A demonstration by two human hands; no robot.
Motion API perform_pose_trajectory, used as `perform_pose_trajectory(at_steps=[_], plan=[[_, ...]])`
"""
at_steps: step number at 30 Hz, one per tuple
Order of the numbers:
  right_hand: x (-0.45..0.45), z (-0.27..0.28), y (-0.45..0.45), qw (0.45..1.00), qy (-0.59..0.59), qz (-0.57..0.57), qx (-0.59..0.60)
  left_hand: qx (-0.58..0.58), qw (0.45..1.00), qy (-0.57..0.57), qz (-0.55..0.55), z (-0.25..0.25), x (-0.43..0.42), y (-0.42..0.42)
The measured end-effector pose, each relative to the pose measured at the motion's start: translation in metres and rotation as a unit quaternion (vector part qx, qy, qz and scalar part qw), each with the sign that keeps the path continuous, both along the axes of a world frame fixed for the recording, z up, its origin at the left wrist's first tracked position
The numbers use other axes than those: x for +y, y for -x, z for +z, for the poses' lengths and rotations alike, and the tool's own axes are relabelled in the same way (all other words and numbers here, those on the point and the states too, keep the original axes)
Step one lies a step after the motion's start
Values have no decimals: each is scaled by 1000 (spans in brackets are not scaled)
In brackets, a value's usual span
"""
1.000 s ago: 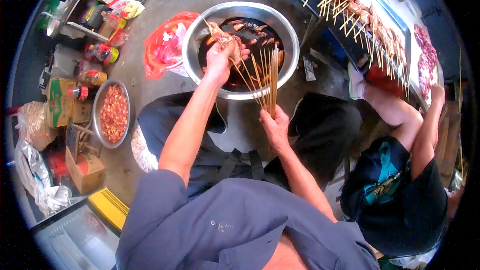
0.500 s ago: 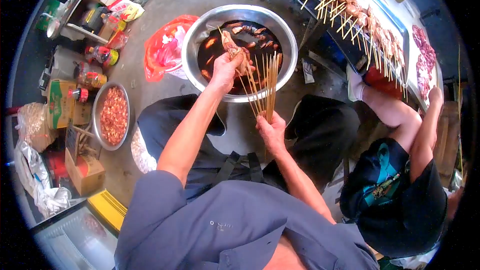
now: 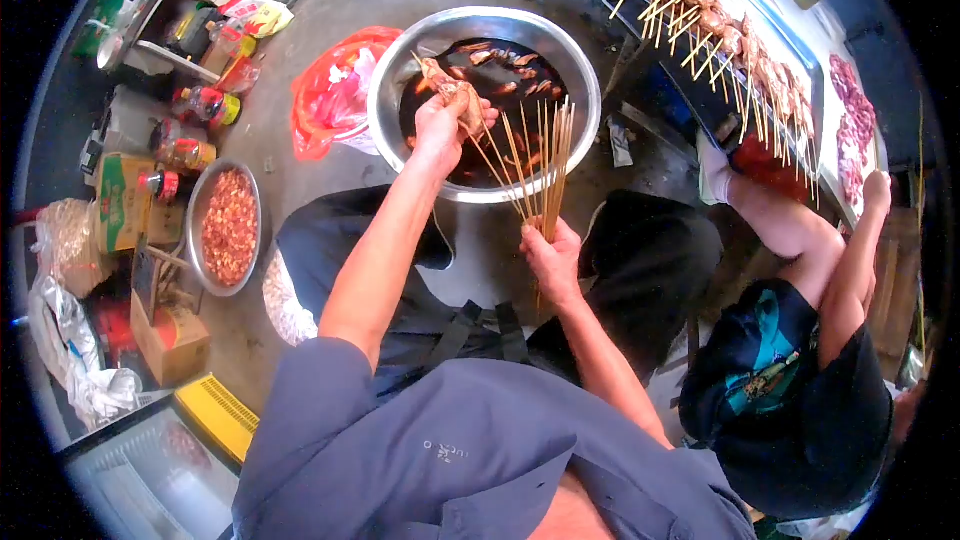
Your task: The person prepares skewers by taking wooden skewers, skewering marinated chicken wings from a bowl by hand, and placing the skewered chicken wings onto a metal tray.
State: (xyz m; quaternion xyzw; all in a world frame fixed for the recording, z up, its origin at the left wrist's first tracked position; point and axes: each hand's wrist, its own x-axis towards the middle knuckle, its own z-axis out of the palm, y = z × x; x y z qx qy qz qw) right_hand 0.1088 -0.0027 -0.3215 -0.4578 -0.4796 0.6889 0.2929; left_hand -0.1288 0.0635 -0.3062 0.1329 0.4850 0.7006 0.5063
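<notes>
My left hand point(image 3: 442, 128) is closed around a piece of meat point(image 3: 462, 103) above a wide metal basin point(image 3: 384, 90). Dark liquid point(image 3: 480, 88) with several meat pieces lies in the basin. A thin stick tip shows beyond the held meat, and sticks run from it towards my right hand point(image 3: 552, 255). That hand grips a fanned bundle of wooden skewers point(image 3: 552, 175) at their lower ends, near the basin's front rim. How the fingertips of my left hand meet the meat is partly hidden.
A tray point(image 3: 818, 90) of skewered meat stands at the upper right, beside more raw meat point(image 3: 850, 125). A person point(image 3: 790, 380) sits at the right. A red plastic bag point(image 3: 325, 90) is left of the basin. A bowl of reddish pieces point(image 3: 228, 230), bottles and boxes are at the left.
My left hand and the meat have moved slightly up and left since half a second ago. My right hand has shifted slightly right, with its skewers fanned a little wider.
</notes>
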Motion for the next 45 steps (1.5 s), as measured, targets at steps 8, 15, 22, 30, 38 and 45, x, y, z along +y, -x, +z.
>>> perform_pose_trajectory(at_steps=[8,15,22,30,38,45], plan=[[1,-5,0,1000,-22,-5,9,6,999,9,-41,-10,-9,-9],[5,-7,1,999,-14,-30,-3,-10,997,6,-80,-16,-18,-43],[7,-1,0,998,-48,-42,-8,-99,984,-55,-135,-6,-14,-30],[3,-10,-2,998,-53,-22,-3,-159,984,-61,-46,-5,-3,-7],[4,-4,-3,999,-40,11,5,-130,989,-68,0,-2,1,5],[4,-11,-4,998,-51,25,-22,-103,993,-58,-11,-1,1,2]])
